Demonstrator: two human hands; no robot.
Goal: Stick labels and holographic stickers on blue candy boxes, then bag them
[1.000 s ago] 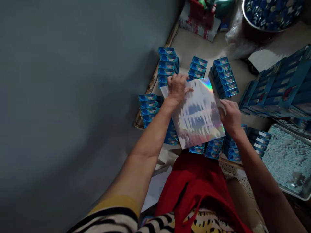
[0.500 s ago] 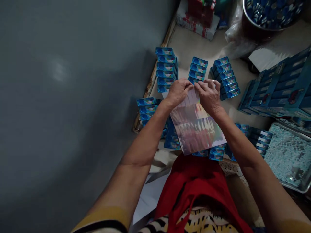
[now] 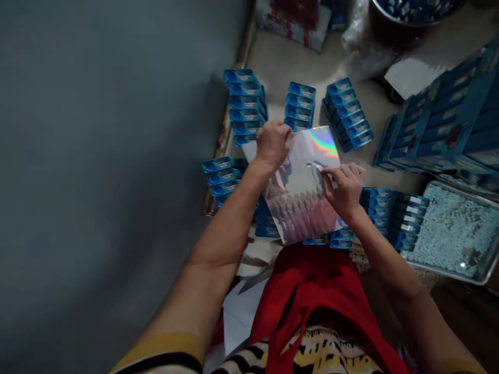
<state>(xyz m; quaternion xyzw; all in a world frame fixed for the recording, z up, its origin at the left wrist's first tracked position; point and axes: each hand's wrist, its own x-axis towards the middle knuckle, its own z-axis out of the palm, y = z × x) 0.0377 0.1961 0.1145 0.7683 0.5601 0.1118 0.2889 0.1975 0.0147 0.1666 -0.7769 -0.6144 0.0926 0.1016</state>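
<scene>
A shiny holographic sheet (image 3: 307, 187), apparently of stickers, lies tilted over several blue boxes in front of my red apron (image 3: 312, 275). My left hand (image 3: 274, 143) is closed on its upper left part, fingertips bent inward and partly hidden. Over the sheet's right side, my right hand (image 3: 345, 188) pinches a small shiny sticker (image 3: 315, 167) between thumb and forefinger. A rainbow glare lights the sheet's top right corner. Just beyond the sheet stands a row of small blue boxes (image 3: 300, 106).
More blue boxes stand in rows at left (image 3: 244, 102) and right (image 3: 349, 111). Large stacked blue cartons (image 3: 436, 119) rise at right, near a metal tray (image 3: 491, 272) of pale blue pieces. A round pot (image 3: 397, 31) stands at the back. The wall (image 3: 117, 156) bounds the left.
My right hand has moved from the sheet's top edge, beside my left hand, down and right with a sticker in its pinch. The view has shifted slightly.
</scene>
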